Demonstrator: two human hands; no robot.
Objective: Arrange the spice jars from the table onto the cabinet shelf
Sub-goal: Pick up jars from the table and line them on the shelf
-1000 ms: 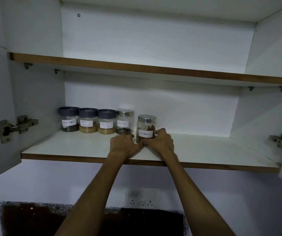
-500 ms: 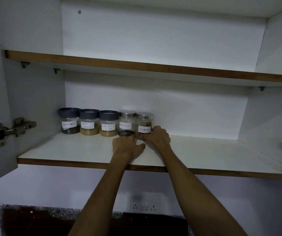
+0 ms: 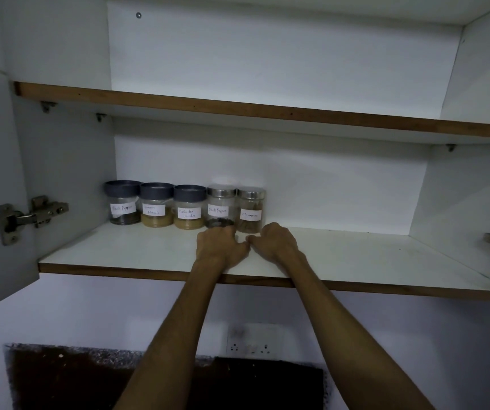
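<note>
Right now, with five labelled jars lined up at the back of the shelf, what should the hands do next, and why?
Probably draw both hands back off the shelf. The cinnamon jar stands upright at the row's right end, and neither the left hand nor the right hand seems to hold it.

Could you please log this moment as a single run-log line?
shelf: five jars in row | cinnamon jar: rightmost, upright | left hand: by jar bases, empty | right hand: likewise

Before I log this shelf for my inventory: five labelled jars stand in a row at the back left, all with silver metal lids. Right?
Not quite. The head view shows five labelled jars in that row on the lower shelf, but only the black pepper jar and cinnamon jar have silver lids; the other three have dark grey ones.
</note>
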